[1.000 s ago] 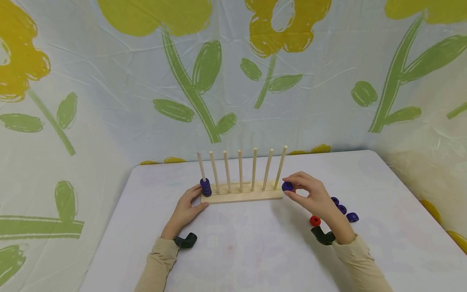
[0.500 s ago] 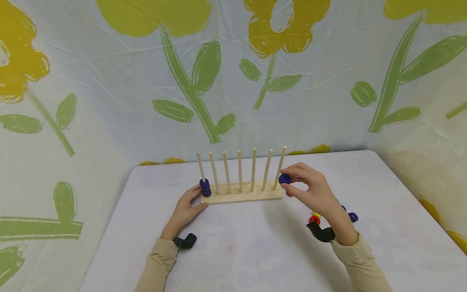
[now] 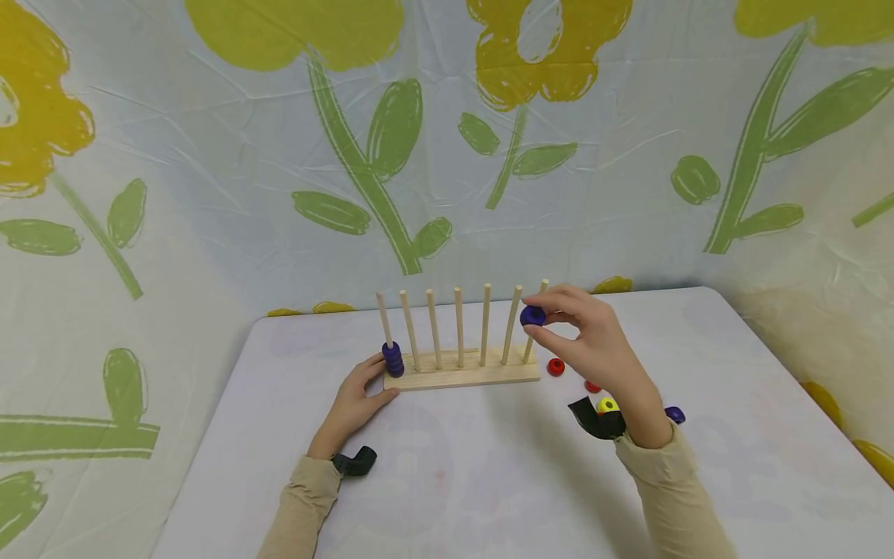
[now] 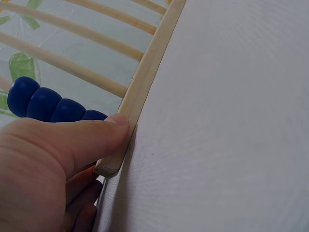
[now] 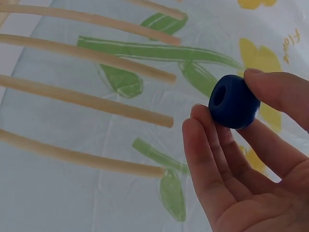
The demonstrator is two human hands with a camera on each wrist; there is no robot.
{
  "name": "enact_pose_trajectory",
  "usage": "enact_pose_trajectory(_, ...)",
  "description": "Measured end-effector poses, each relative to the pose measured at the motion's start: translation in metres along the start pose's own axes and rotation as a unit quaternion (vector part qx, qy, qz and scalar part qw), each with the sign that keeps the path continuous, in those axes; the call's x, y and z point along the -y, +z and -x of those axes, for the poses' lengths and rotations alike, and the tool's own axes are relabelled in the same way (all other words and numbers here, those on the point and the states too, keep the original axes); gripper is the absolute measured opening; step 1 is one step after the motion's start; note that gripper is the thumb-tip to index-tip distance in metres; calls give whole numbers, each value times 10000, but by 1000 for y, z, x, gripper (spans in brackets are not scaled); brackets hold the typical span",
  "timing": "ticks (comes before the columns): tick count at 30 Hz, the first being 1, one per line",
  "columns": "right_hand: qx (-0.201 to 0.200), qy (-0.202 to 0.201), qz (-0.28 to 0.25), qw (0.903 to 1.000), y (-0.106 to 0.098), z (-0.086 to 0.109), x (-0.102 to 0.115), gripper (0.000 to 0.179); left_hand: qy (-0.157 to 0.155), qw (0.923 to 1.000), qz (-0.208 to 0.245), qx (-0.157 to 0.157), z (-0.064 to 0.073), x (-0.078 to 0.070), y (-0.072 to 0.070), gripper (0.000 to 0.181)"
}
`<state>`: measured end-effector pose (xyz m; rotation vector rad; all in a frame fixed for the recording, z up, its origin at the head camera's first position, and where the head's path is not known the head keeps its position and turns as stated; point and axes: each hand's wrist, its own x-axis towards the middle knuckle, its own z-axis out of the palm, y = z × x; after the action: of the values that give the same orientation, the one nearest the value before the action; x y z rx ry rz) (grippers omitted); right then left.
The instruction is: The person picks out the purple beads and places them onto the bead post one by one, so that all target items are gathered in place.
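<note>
A wooden peg rack (image 3: 461,377) with a row of several upright pegs stands on the table. Its left end is gripped by my left hand (image 3: 358,402), thumb on the front edge of the base (image 4: 140,92) and the other fingers partly hidden behind. Several blue beads (image 3: 393,359) are stacked on the leftmost peg, right by that hand. Between thumb and fingers, my right hand (image 3: 592,330) pinches a single blue bead (image 3: 532,316), raised in front of the rightmost pegs. In the right wrist view the held bead (image 5: 235,102) shows its hole facing the pegs, apart from their tips.
To the right of the rack lie red beads (image 3: 556,367), a yellow bead (image 3: 608,405) and a blue bead (image 3: 674,414), some partly covered by the right arm. A flower-printed cloth (image 3: 447,155) hangs behind the table (image 3: 447,481).
My right hand has risen and moved left with the blue bead, from beside the rack to before its right pegs. Red and yellow beads beneath have come into view. The left hand stays put.
</note>
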<state>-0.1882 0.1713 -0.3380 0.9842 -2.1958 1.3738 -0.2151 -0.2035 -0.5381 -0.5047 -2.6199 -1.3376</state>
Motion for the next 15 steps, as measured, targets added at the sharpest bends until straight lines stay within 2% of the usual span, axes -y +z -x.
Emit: enact_pose_trajectory(15, 300, 258, -787, 9961, 15, -50, 11, 34, 21, 10000, -23, -70, 1, 2, 1, 56)
